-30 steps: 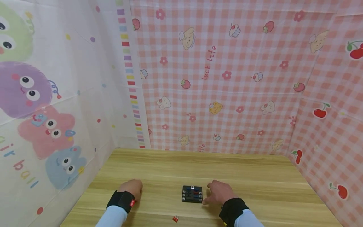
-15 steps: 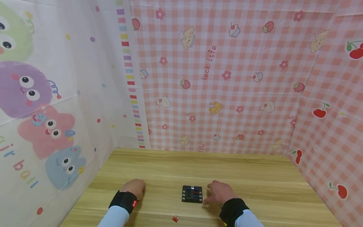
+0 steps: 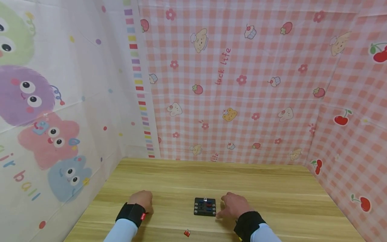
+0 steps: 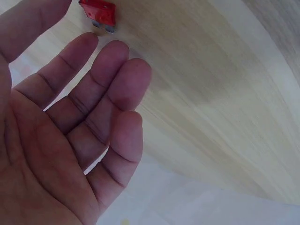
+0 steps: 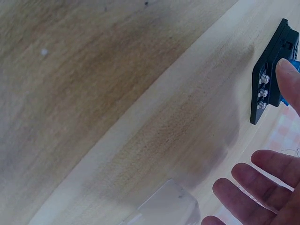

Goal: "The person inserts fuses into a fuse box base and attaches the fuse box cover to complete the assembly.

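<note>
A black fuse block [image 3: 200,211] with metal screw terminals and blue and red fuses lies on the wood table [image 3: 272,188]. My right hand [image 3: 236,205] is just right of the block, its fingers loosely bent. In the right wrist view the thumb [image 5: 288,84] overlaps the block; whether they touch I cannot tell. My left hand [image 3: 143,201] is farther left, and the left wrist view shows its fingers relaxed with nothing gripped. A red blade fuse [image 3: 187,233] lies nearer the front, between the hands; the left wrist view shows this fuse [image 4: 99,12] beyond the fingertips.
Behind the table hangs a pink checked cloth [image 3: 242,101]. A white cartoon sheet [image 3: 99,84] stands along the left side, a checked cloth with cherries [image 3: 356,141] along the right. A clear plastic piece [image 5: 168,206] shows beside my right hand.
My left hand has shifted slightly right, then back a little to the left. The right hand, fuse block and loose red fuse stay where they were.
</note>
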`<state>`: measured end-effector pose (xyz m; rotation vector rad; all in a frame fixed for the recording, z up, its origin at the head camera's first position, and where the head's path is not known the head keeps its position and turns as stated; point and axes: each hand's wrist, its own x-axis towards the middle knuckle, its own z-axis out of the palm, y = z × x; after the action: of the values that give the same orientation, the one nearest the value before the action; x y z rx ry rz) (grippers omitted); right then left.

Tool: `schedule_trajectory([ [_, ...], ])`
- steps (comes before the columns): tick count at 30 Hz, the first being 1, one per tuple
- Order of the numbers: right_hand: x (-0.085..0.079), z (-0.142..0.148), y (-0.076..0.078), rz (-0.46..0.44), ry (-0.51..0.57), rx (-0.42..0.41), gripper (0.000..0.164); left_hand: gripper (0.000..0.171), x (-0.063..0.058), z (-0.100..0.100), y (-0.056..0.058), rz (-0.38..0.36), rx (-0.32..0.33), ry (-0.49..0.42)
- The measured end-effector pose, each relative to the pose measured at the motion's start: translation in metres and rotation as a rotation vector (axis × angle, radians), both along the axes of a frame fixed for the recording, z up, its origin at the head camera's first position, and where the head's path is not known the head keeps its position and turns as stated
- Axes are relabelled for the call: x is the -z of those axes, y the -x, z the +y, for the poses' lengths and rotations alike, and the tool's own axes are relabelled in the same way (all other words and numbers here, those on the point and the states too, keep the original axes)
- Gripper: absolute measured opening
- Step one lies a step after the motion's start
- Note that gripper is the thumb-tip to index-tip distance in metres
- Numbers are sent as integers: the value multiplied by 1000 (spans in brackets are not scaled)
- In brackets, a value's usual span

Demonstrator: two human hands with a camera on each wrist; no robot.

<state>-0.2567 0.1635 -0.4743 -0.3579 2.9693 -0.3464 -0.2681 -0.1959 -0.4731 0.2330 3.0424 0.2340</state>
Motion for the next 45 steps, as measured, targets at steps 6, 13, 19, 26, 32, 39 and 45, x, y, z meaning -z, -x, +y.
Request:
schedule_trajectory([
  [6, 2, 0, 0, 5, 3, -3, 65, 22, 3, 1, 0, 11, 20, 6],
  [13, 2, 1, -1, 4, -2, -1, 65, 21, 1, 4, -3, 32, 43, -28],
  [19, 1, 0, -1, 8, -3, -9, 65, 23, 5, 5, 0, 53, 71, -27],
  [26, 2, 0, 0, -4, -8, -1, 65, 21, 1, 2, -3, 48, 36, -23],
  [32, 2, 0, 1, 1, -10, -3, 65, 18, -3, 3, -4, 36, 31, -7],
  [39, 2, 1, 0, 14, -3, -8, 64, 21, 0, 5, -1, 57, 69, -30],
  [45, 1, 0, 0, 17, -7, -6, 63, 22, 3, 7, 2, 48, 116, -49],
])
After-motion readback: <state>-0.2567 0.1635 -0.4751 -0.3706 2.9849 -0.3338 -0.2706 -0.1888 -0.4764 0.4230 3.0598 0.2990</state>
